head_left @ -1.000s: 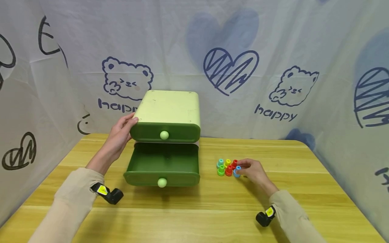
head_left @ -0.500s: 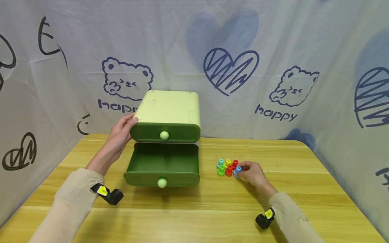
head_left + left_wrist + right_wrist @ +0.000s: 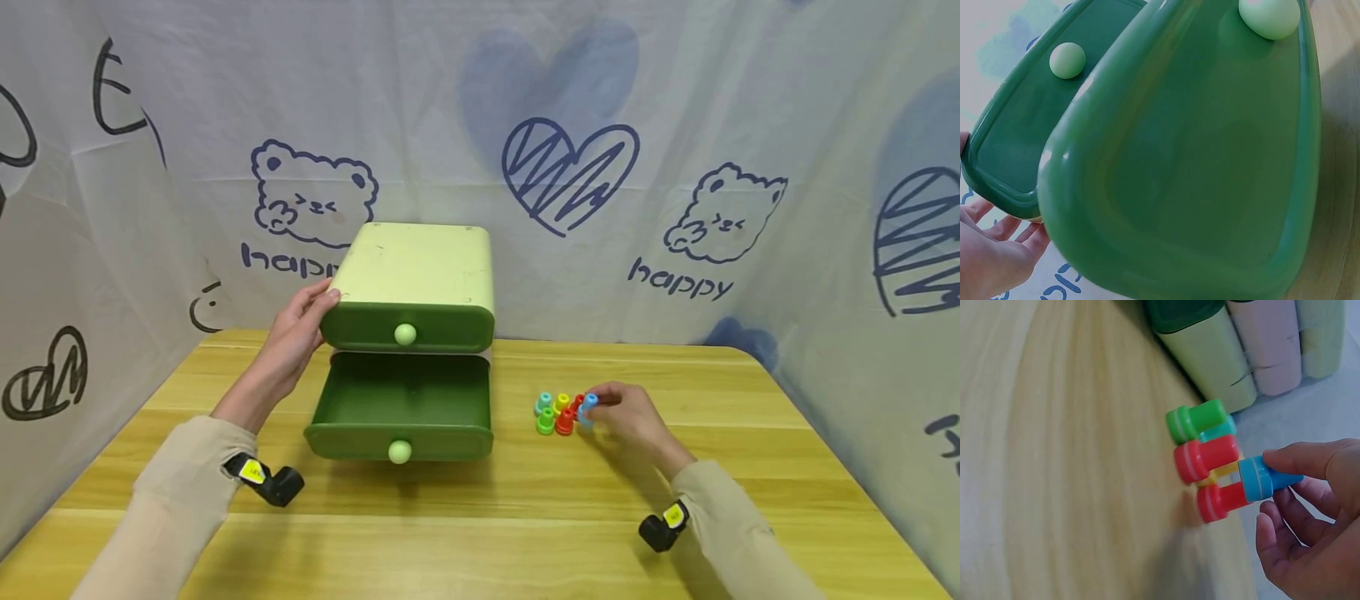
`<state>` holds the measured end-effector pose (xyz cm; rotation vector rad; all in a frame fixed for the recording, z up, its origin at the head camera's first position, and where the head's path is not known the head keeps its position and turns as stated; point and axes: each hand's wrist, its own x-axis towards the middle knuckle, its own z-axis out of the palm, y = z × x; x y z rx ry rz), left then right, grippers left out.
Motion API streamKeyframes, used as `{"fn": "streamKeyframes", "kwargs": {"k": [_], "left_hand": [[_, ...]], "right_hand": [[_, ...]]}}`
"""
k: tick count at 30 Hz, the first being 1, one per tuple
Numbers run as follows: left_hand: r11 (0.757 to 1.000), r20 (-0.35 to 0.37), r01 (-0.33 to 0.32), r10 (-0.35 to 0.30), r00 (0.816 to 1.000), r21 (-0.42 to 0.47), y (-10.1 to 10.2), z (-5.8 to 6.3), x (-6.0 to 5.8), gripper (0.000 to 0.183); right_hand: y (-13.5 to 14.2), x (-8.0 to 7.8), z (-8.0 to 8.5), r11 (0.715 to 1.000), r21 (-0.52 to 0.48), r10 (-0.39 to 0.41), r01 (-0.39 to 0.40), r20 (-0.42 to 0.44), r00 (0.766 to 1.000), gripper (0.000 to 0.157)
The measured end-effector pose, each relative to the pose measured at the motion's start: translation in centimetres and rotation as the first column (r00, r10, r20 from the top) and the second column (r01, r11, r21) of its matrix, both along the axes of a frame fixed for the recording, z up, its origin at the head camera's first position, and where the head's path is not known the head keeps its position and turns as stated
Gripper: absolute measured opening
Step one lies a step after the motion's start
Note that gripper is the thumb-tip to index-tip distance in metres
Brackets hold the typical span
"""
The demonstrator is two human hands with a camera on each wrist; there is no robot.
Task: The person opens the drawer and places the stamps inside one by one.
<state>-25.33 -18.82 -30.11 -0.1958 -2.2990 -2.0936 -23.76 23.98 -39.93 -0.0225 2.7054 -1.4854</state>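
My right hand (image 3: pixel 633 421) pinches a small blue peg (image 3: pixel 1255 478) with a wide banded base, between thumb and fingers. In the right wrist view, the peg overlaps a red peg (image 3: pixel 1213 503) behind it. Beside it stand another red peg (image 3: pixel 564 423), a green peg (image 3: pixel 545 422), a yellow peg (image 3: pixel 561 403) and a teal peg (image 3: pixel 543 402), grouped on the table. My left hand (image 3: pixel 292 337) rests against the left side of a light-green drawer cabinet (image 3: pixel 416 267), thumb at its upper front corner and fingers fairly straight. Its lower drawer (image 3: pixel 442 443) is pulled out, with nothing visible inside.
The upper drawer (image 3: pixel 450 327) is closed and has a round pale knob (image 3: pixel 406 334). A wooden table (image 3: pixel 480 550) carries everything, and a printed white curtain (image 3: pixel 450 108) hangs behind it and along both sides.
The blue peg has risen from its spot at the right front of the group, moving up with my right hand. My left hand and the cabinet stay as they were.
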Motion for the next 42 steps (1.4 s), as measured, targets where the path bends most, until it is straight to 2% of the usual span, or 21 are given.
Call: {"fn": "streamKeyframes", "kwargs": {"k": [13, 23, 29, 36, 42], "left_hand": [[1.0, 0.0, 0.005, -0.005, 1.0, 0.005, 0.0, -0.1, 0.0, 0.072], [1.0, -0.003, -0.004, 0.004, 1.0, 0.012, -0.1, -0.2, -0.1, 0.073], [1.0, -0.003, -0.005, 0.006, 1.0, 0.026, -0.1, -0.1, -0.1, 0.072], [1.0, -0.004, -0.001, 0.001, 1.0, 0.029, 0.0, -0.1, -0.2, 0.071], [0.999, -0.004, -0.003, 0.004, 1.0, 0.036, 0.0, -0.1, -0.1, 0.071]], "right_hand": [[-1.9, -0.3, 2.9, 0.99, 0.047, 0.136, -0.136, -0.006, 0.991, 0.035], [-3.8, -0.5, 5.1, 0.957, 0.133, 0.258, -0.256, 0.001, 0.966, 0.038], [-5.1, -0.5, 6.4, 0.943, 0.171, 0.291, -0.285, -0.011, 0.957, 0.035], [-6.6, -0.1, 8.4, 0.926, 0.197, 0.341, -0.323, -0.065, 0.938, 0.032], [-8.4, 0.2, 10.0, 0.913, 0.207, 0.368, -0.351, -0.049, 0.929, 0.029]]}}
